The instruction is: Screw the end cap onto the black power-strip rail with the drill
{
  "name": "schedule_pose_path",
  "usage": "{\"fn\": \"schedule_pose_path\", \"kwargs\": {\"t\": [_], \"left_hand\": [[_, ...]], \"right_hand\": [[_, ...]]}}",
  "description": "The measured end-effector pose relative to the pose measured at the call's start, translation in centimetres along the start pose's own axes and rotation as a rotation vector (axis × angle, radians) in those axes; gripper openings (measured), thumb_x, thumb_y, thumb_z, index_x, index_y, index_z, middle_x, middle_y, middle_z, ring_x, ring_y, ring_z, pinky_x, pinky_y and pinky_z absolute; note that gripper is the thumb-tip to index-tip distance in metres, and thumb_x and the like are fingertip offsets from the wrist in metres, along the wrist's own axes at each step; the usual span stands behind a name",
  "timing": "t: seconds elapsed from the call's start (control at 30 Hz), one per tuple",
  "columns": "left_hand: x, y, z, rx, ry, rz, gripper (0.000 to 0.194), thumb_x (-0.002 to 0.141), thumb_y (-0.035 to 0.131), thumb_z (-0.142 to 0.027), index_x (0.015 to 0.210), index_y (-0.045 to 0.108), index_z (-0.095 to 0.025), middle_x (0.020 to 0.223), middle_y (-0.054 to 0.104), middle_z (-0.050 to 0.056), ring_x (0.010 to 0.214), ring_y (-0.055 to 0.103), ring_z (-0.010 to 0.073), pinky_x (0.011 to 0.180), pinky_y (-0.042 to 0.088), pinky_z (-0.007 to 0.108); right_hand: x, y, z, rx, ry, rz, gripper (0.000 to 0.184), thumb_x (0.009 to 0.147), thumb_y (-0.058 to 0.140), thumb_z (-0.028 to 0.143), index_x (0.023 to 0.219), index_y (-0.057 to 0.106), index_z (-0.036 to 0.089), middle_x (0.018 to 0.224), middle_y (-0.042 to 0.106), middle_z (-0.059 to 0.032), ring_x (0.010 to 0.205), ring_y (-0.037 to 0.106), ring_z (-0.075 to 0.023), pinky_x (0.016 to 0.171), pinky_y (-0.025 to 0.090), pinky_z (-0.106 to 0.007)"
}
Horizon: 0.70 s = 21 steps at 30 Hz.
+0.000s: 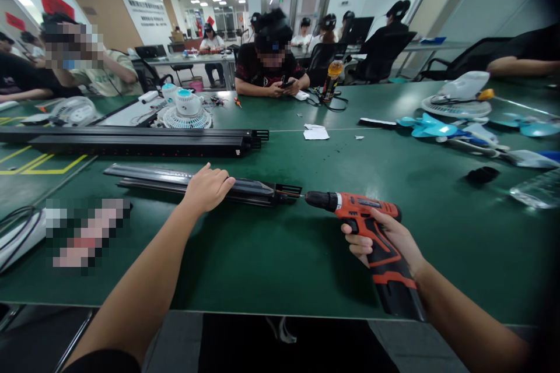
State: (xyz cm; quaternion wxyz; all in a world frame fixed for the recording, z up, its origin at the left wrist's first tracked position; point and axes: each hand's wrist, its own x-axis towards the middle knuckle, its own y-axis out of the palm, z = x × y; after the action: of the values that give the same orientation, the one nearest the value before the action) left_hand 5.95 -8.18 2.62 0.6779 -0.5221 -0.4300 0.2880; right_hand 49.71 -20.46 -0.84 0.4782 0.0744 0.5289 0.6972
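My right hand (pixel 400 239) is wrapped around the grip of an orange and black cordless drill (pixel 371 207), with the index finger by the trigger. The drill points left, and its bit meets the slotted end of a long black housing (pixel 254 187) lying on the green table; whether a screw sits there is too small to tell. Across the middle of that housing lies my left hand (pixel 207 188), its fingers curled over the top and holding it. The undersides of those fingers are hidden.
Behind the housing lie more long black housings (pixel 144 144). White fan parts (pixel 188 108) stand at the back left, and blue fan blades (pixel 426 126) lie to the right. A drink bottle (pixel 331 78) and paper scraps (pixel 315 132) are farther back. Across the table a person (pixel 271 64) holds a phone.
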Motion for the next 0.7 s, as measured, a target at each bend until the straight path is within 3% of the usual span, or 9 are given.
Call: {"fn": "schedule_pose_path", "kwargs": {"t": [0.27,0.7], "left_hand": [[0.04,-0.21,-0.04,0.041,-0.021,0.037,0.055,0.110,0.016,-0.047,0.088,0.060,-0.021,0.085,0.069,0.007,0.086,0.065,0.0253,0.109,0.042,0.049],[0.05,-0.43,-0.41,0.064,-0.068,0.026,0.056,0.109,0.019,-0.049,0.086,0.061,-0.022,0.083,0.069,0.009,0.082,0.063,0.0272,0.077,0.041,0.041]], "right_hand": [[-0.06,0.19,0.00,-0.027,-0.043,-0.015,0.035,0.090,0.070,0.045,0.099,0.069,0.012,0.071,0.058,-0.0055,0.056,0.045,-0.0124,0.052,0.050,-0.023],[-0.03,0.17,0.04,-0.059,-0.052,-0.005,0.034,0.090,0.069,0.047,0.099,0.068,0.014,0.070,0.056,-0.0043,0.056,0.043,-0.0133,0.052,0.050,-0.026]]}}
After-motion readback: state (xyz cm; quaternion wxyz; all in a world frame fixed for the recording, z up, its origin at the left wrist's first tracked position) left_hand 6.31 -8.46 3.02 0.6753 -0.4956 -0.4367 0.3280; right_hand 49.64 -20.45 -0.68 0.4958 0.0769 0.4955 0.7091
